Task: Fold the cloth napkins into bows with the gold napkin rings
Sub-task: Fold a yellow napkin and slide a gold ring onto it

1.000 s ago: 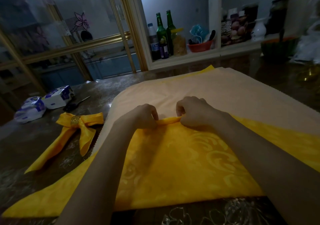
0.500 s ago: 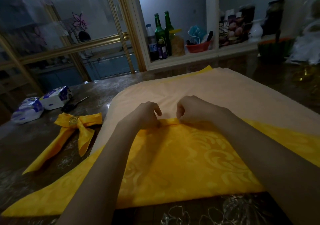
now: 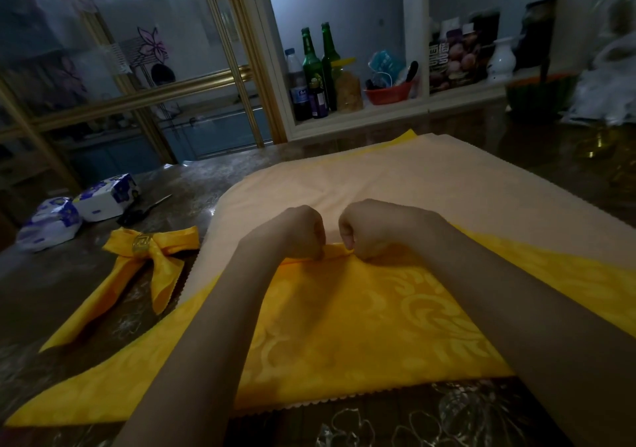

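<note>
A yellow patterned napkin (image 3: 361, 326) lies spread in front of me on a pale peach cloth (image 3: 395, 178). Its far corner is rolled into a narrow fold (image 3: 334, 252). My left hand (image 3: 299, 231) and my right hand (image 3: 371, 228) sit side by side at that fold, fingers curled, each pinching the rolled edge. To the left on the dark table lies a finished yellow napkin bow (image 3: 151, 257) with a gold napkin ring (image 3: 141, 244) round its middle.
Two blue-and-white tissue packs (image 3: 79, 209) and dark scissors (image 3: 144, 211) lie at the far left of the table (image 3: 41, 291). Behind, a shelf holds green bottles (image 3: 318, 68), a red bowl (image 3: 389, 92) and a white vase (image 3: 500, 59). Glass doors with gold frames stand at the left.
Both hands have rolled the napkin's far corner a little further towards me and now sit slightly apart, fists more tightly curled on the fold.
</note>
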### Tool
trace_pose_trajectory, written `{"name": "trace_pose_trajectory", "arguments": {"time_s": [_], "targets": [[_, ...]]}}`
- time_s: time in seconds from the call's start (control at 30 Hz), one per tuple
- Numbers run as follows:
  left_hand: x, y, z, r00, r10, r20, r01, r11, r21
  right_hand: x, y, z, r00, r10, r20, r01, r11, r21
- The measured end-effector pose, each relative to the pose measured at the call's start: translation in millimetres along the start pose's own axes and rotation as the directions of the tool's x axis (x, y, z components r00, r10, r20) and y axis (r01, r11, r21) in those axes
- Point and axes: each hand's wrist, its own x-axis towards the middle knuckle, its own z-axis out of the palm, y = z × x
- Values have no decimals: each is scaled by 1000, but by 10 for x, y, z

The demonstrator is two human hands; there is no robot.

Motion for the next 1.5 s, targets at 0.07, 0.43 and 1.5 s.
{"name": "trace_pose_trajectory", "arguments": {"time_s": [0.07, 0.43, 1.5], "targets": [[23, 2, 38, 1000, -12, -5, 12, 1000, 24, 13, 1, -41, 998, 19, 65, -19, 1000, -3], [-145, -95, 87, 997, -43, -58, 39, 996, -75, -28, 148, 73, 991, 76, -109, -48, 970, 236], [-670, -88, 359, 973, -49, -226, 32, 996, -81, -722, 204, 334, 911, -78, -406, 100, 994, 33]]}}
